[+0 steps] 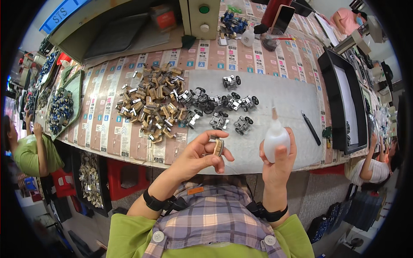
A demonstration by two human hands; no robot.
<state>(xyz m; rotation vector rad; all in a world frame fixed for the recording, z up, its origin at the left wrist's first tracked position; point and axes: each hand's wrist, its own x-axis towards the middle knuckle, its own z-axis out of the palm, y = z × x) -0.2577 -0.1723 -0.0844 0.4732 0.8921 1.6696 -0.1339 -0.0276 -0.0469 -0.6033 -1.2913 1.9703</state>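
The left hand (198,155) had its grip nearly closed, thumb and fingers pinching a small tan block with a dark grey curved edge (219,147), its outline rounded at one side. The right hand (279,160) had its grip wrapped around a translucent white plastic squeeze bottle (276,139), round-bellied and smooth, its thumb pressed to the near face and its slender tapered nozzle (274,112) pointing toward the far side. Block and bottle were held apart, side by side, over the near part of a matte, pale grey sheet (284,92).

Beyond the fingers, silver-and-black toy-like assemblies with spoked wheels (218,102) stood in a loose cluster on the sheet, with one set a little apart at the top. Left of them lay a jumbled heap of tan and dark grey angular blocks (150,101), matching the held one in colour. Right of the bottle lay a slim black stick-shaped tool (311,129), set slantwise.

Farther right was a deep black rectangular tray (322,64) with a pale lining. The table (97,116) was covered in glossy printed paper, pinkish-brown and white in stripes. At its far side stood a cream boxy housing (203,26) with a round green button.
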